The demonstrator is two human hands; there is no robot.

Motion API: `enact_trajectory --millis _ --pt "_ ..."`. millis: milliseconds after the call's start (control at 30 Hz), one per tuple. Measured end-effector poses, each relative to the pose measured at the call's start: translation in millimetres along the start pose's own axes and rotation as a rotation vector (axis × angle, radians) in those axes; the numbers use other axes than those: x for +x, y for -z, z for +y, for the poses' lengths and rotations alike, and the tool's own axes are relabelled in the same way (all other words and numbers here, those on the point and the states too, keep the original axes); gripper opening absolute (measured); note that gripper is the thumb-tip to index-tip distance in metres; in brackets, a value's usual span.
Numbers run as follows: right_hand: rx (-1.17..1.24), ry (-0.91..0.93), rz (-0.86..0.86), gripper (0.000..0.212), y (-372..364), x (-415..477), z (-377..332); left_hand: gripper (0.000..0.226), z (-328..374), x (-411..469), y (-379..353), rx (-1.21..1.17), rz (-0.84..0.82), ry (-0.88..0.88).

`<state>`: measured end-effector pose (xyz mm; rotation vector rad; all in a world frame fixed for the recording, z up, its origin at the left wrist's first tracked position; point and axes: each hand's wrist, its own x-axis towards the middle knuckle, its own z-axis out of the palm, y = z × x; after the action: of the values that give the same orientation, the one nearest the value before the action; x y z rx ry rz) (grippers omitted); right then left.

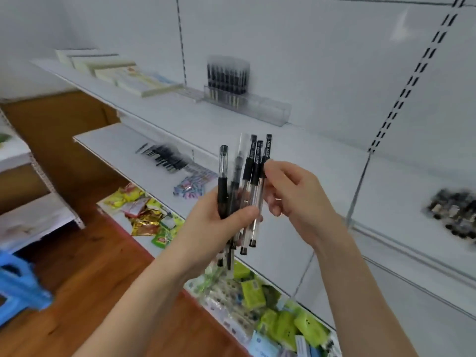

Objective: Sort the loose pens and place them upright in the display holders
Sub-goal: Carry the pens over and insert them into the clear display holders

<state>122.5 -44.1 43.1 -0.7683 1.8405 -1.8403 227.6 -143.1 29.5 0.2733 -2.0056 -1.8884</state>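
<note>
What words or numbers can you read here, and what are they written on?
Nothing reads clearly.
White print on the caps of the black pens: too blurred to read.
Snack packets: print too blurred.
Green packs: labels too small.
Pale boxes: red mark, unreadable.

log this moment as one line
stage: sorting pens in hand | left hand: grips bundle of pens | right hand: pinches rightmost pen | holder: partly filled | loose pens: lying on shelf
</note>
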Motion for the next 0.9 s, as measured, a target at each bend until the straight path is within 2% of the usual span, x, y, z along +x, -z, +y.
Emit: enact_trajectory --millis 67,167,267,400,533,633,900 --pt "-0.032 0.0 -0.027 0.013 -23 10 -4 0.012 -2 -6 28 -0.009 0.027 0.026" --pt "-0.099 -0.018 -0.082 0.014 -46 31 -9 0.011 -7 -3 57 -0.026 0.072 0.029" --pt "-0.026 -0.049 -0.041 0.01 -53 67 -14 0.006 -16 18 83 -0.058 0.149 0.047" --pt "0.021 0.023 0.127 0.013 -39 139 -20 0.008 -26 65 116 -0.094 0.198 0.063" --pt "-0.198 0.187 0.401 0.008 -5 219 -24 0.007 -29 126 138 -0.136 0.21 0.06" --pt "-0.355 0.242 0.554 0.005 23 269 -30 0.005 -31 169 149 -0.151 0.171 0.059" --pt "-0.551 0.256 0.734 0.003 47 346 -28 0.005 -32 259 164 -0.18 0.052 0.07"
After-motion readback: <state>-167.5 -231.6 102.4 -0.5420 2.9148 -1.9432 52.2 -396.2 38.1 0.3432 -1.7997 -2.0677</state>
